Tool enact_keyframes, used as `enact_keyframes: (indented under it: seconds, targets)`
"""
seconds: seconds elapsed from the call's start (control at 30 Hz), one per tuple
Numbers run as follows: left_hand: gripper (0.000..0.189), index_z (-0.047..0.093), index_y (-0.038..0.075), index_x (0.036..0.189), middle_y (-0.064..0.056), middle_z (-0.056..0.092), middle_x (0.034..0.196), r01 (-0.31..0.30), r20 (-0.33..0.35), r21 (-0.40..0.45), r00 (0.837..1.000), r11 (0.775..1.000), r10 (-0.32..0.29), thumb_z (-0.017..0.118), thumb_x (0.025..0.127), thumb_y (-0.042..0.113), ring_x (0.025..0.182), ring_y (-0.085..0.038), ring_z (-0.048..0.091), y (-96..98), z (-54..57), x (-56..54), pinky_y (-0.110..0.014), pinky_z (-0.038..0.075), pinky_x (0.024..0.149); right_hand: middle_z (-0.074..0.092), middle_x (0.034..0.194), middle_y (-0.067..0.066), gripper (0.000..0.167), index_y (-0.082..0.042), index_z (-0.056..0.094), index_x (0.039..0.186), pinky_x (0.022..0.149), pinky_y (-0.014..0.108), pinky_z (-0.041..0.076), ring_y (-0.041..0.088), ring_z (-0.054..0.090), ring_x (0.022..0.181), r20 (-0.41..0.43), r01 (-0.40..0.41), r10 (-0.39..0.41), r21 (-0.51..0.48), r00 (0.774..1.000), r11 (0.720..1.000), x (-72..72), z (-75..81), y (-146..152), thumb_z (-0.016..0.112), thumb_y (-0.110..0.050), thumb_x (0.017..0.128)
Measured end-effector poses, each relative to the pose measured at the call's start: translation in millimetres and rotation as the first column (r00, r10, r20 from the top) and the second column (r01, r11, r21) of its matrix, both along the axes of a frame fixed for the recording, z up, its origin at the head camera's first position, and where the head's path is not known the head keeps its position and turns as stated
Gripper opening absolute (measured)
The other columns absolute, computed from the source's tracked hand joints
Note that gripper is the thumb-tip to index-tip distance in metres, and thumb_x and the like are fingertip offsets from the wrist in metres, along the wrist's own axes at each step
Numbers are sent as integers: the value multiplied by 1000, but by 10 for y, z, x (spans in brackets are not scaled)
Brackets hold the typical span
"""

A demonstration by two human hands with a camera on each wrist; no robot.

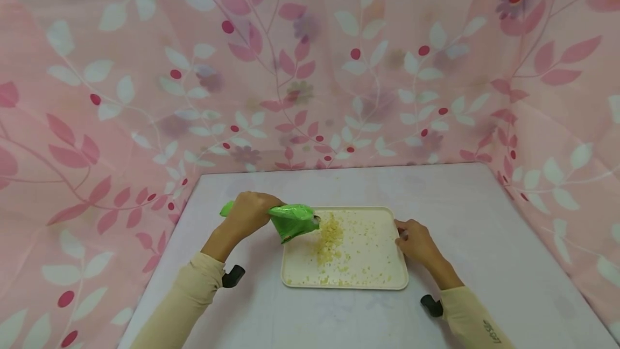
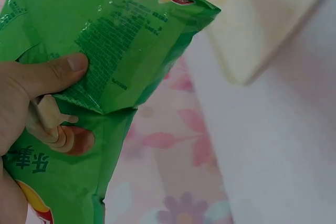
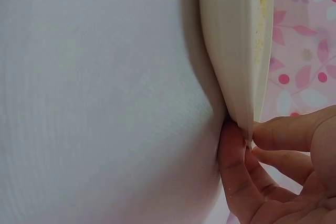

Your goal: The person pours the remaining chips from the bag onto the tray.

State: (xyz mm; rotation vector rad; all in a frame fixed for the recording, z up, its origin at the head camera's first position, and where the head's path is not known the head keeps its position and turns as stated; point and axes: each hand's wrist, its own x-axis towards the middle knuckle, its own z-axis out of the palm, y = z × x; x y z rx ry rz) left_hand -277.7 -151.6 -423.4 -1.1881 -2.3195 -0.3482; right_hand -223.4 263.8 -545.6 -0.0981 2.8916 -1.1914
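A green potato chip bag (image 1: 296, 220) is gripped in my left hand (image 1: 251, 211), its torn end pointing right over the left part of a cream rectangular tray (image 1: 387, 279). In the left wrist view my thumb presses on the crumpled bag (image 2: 121, 40), which shows printed chips and small text. Pale yellow chip crumbs (image 1: 331, 237) lie heaped left of the tray's middle, with finer bits scattered across it. At the tray's right side, my right hand (image 1: 418, 241) pinches the rim; the right wrist view shows fingers (image 3: 236, 166) tucked beneath the edge and the thumb on top.
A white cloth covers the table (image 1: 339, 319) under the tray. Pink floral curtains (image 1: 315, 69) stand behind it and along both sides. A black wrist mount (image 1: 233, 277) shows beneath the left forearm, another mount (image 1: 431, 306) beside the right.
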Motion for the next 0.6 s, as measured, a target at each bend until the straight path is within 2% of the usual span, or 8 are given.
enact_keyframes:
  seconds: [0.07, 0.13, 0.2, 0.3, 0.37, 0.47, 0.53, 0.6]
  targets:
    - [23, 79, 15, 85, 5, 74, 81, 30, -10, 86, 1000, 996, -29, 83, 70, -1, 72, -13, 71, -12, 93, 0, -33, 57, 60, 60, 97, 20, 55, 14, 51, 130, 63, 30, 51, 26, 59, 81, -9, -4, 4, 5, 1000, 1000, -3, -3, 6, 66, 7, 78]
    - [21, 78, 14, 85, 3, 74, 81, 47, -30, 117, 999, 992, -44, 83, 71, 0, 72, -14, 71, -17, 132, -19, -33, 57, 61, 60, 98, 19, 55, 14, 51, 130, 63, 30, 52, 26, 59, 82, -14, -3, 3, 6, 1000, 1000, -3, 5, 18, 66, 7, 78]
    - [20, 79, 14, 87, 3, 74, 82, 40, -13, 91, 999, 995, -39, 82, 72, 1, 73, -13, 71, -13, 95, -45, -33, 57, 62, 60, 98, 20, 55, 15, 51, 131, 63, 31, 52, 26, 59, 82, -14, -2, 2, 6, 1000, 1000, 2, 17, 32, 66, 8, 78]
    - [19, 80, 19, 87, 8, 74, 81, 2, -7, -3, 1000, 1000, -2, 81, 76, 4, 71, -10, 70, -8, -39, -68, -31, 56, 59, 60, 99, 20, 55, 14, 51, 131, 63, 31, 52, 26, 60, 82, 2, 4, -4, -2, 1000, 1000, -4, -5, 35, 65, 8, 78]
    - [20, 80, 20, 87, 9, 74, 81, -15, 9, -29, 1000, 999, 15, 81, 75, 5, 71, -9, 70, -12, -67, -54, -30, 56, 59, 60, 101, 20, 55, 14, 50, 131, 62, 31, 52, 26, 59, 83, 14, 2, -2, -6, 1000, 1000, -13, -19, 25, 65, 7, 79]
    - [19, 80, 20, 86, 9, 73, 81, -5, -20, -9, 1000, 1000, 5, 82, 74, 5, 70, -9, 70, -26, 15, -27, -30, 56, 58, 60, 101, 20, 55, 13, 51, 131, 63, 31, 51, 26, 59, 82, 13, 0, 0, -1, 1000, 1000, -22, -27, 9, 66, 7, 78]
    - [20, 79, 18, 85, 7, 74, 80, 24, -23, 62, 999, 998, -22, 83, 72, 3, 71, -11, 70, -32, 112, -12, -31, 56, 59, 60, 99, 20, 55, 14, 51, 131, 62, 31, 51, 26, 59, 81, 3, -7, 7, 5, 1000, 1000, -21, -15, 7, 66, 7, 78]
    - [20, 78, 15, 85, 4, 74, 80, 56, -13, 156, 998, 986, -54, 84, 70, 2, 70, -12, 71, -34, 182, -1, -32, 56, 59, 59, 98, 19, 56, 14, 51, 131, 63, 31, 51, 25, 58, 80, -6, -7, 7, 9, 1000, 1000, -18, -16, 8, 66, 7, 77]
